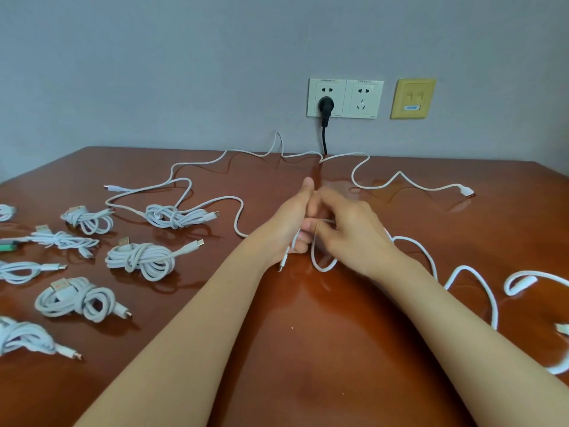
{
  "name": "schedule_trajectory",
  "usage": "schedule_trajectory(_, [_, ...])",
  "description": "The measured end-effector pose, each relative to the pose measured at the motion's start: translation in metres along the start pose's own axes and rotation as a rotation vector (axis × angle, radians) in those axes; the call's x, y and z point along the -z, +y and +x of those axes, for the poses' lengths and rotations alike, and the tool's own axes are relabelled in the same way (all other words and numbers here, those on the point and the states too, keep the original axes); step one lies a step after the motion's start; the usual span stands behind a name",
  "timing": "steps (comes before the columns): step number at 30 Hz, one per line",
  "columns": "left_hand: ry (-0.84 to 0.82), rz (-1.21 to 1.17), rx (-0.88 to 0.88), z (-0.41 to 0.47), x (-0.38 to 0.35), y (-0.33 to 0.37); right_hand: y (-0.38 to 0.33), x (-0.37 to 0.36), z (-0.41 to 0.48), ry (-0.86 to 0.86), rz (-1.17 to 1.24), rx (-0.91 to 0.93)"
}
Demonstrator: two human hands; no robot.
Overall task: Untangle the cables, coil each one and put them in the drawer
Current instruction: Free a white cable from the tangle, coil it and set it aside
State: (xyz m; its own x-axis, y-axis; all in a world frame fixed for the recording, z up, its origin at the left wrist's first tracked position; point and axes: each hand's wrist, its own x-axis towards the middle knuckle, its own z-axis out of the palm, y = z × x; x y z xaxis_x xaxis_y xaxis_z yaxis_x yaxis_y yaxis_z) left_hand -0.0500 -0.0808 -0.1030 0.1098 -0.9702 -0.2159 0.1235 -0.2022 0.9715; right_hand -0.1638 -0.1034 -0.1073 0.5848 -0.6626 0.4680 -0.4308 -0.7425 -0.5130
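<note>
Centrally, left hand (286, 224) and right hand (349, 231) together, pinching one thin white cable (314, 257) over glossy reddish-brown table (308, 349).

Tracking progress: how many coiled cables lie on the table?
8, all on the left. Far row: coil cut by the edge, coil, coil. Middle: coil, coil, coil. Near: coil, coil. More may lie out of frame.

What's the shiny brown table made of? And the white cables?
The table looks like wood with a glossy varnish: it is reddish-brown and mirrors the cables lying on it. It could also be laminate. The white cables seem to have a soft, matte plastic or rubber coating, and some look braided. They bend easily into loops.
</note>
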Motion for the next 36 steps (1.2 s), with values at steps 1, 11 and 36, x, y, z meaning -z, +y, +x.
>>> schedule_trajectory(1, [-0.025,0.034,-0.003,0.000,-0.002,0.000,0.000,0.001,0.000,0.019,-0.025,-0.044])
schedule_trajectory(11, [-0.171,0.318,-0.145,-0.006,0.015,-0.001,0.012,0.016,0.002,-0.015,-0.194,-0.057])
schedule_trajectory(36, [-0.177,0.557,-0.036,-0.004,0.021,0.003,0.025,0.009,0.002,0.185,-0.533,0.105])
